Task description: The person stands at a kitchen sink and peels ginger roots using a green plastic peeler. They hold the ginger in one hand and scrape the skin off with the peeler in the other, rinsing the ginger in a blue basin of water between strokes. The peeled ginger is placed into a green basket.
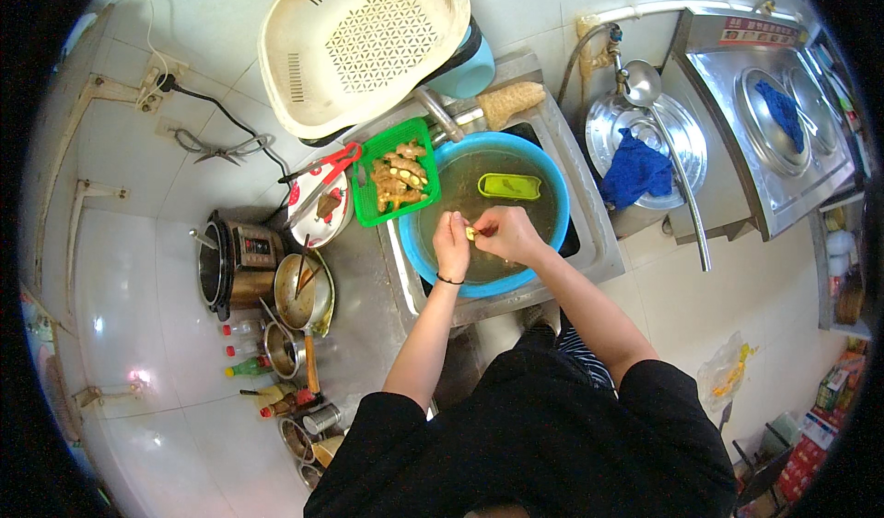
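Over a blue plastic basin (563, 197) of murky water, my left hand (452, 245) holds a small piece of ginger (471, 233) with pale yellow cut flesh. My right hand (514, 236) meets it from the right, its fingers closed around a small dark red object (488, 231). Most of that object is hidden by the fingers, so its kind is unclear. A lime-green plastic trough-shaped piece (510, 186) lies in the water beyond my hands. Knobs of ginger (400, 176), some with cut faces, fill a green plastic basket (364, 208) at the basin's upper left.
A cream draining basket (304, 114) stands behind the sink (601, 242). Red-handled tongs (338, 166) lean over a patterned plate (300, 224). Left are a pressure cooker (252, 262) and a pan (293, 307). A ladle (680, 152) and blue cloth (639, 169) rest on a lidded pot at right.
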The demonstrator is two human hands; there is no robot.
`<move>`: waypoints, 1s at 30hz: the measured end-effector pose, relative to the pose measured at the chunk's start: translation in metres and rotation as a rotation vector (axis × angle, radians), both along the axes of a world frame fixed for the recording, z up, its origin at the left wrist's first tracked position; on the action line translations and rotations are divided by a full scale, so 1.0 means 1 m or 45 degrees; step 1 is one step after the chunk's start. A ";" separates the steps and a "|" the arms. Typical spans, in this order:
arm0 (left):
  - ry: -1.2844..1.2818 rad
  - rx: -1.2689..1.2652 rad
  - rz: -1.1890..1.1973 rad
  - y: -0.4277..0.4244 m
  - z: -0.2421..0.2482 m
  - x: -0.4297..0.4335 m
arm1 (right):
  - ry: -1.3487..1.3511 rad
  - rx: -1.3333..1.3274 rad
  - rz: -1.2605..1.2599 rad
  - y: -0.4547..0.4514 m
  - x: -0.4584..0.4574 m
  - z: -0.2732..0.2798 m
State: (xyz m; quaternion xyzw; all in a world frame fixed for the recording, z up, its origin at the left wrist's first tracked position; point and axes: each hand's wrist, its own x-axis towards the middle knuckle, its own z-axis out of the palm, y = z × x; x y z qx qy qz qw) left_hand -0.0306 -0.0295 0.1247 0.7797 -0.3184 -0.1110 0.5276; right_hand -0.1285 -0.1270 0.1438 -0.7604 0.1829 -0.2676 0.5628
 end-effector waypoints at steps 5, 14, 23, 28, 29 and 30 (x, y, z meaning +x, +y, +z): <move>-0.307 0.069 0.005 0.000 -0.006 -0.001 | 0.133 0.074 -0.038 0.002 0.004 -0.009; 0.328 -0.098 0.021 0.008 -0.018 -0.005 | 0.299 0.765 0.050 0.002 0.002 -0.025; 0.546 -0.224 0.035 0.010 -0.023 0.008 | 0.118 0.772 0.277 0.001 0.000 -0.021; 0.508 -0.192 0.031 0.005 -0.018 0.012 | 0.156 0.715 0.232 -0.003 0.003 -0.018; 0.492 -0.171 0.032 0.004 -0.019 0.012 | 0.164 0.693 0.219 -0.003 0.003 -0.018; 0.477 -0.153 0.034 0.004 -0.021 0.013 | 0.174 0.669 0.207 -0.005 0.002 -0.015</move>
